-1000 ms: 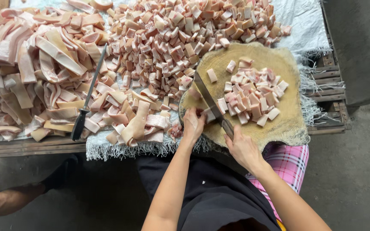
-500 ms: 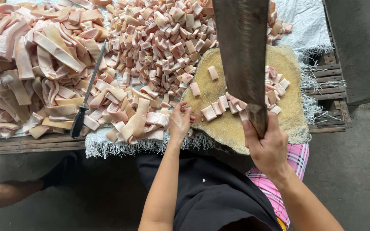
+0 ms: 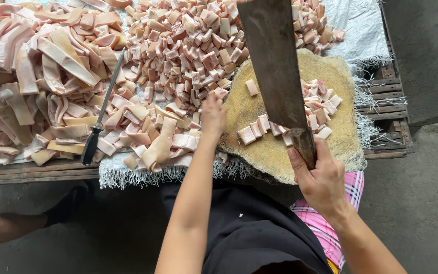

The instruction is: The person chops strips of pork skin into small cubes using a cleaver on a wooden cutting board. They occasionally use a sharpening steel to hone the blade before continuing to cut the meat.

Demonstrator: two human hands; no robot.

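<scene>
A: Where does everything sit around the round, worn wooden chopping block (image 3: 280, 152)?

B: The right hand (image 3: 323, 180) is at its near edge, fingers clenched round the dark handle of the broad, dull steel cleaver (image 3: 275, 66), whose blade is raised above the block. The left hand (image 3: 213, 115) is at the block's left edge, fingers curled down onto the long pale pink strips of pork skin (image 3: 153, 137); whether it grips one I cannot tell.

A: And the cut squares (image 3: 259, 128)?

B: A short row lies on the block under the blade, more at its far right. I'd judge a clean chop needs the left fingertips tucked back and the blade dropped square.
</scene>
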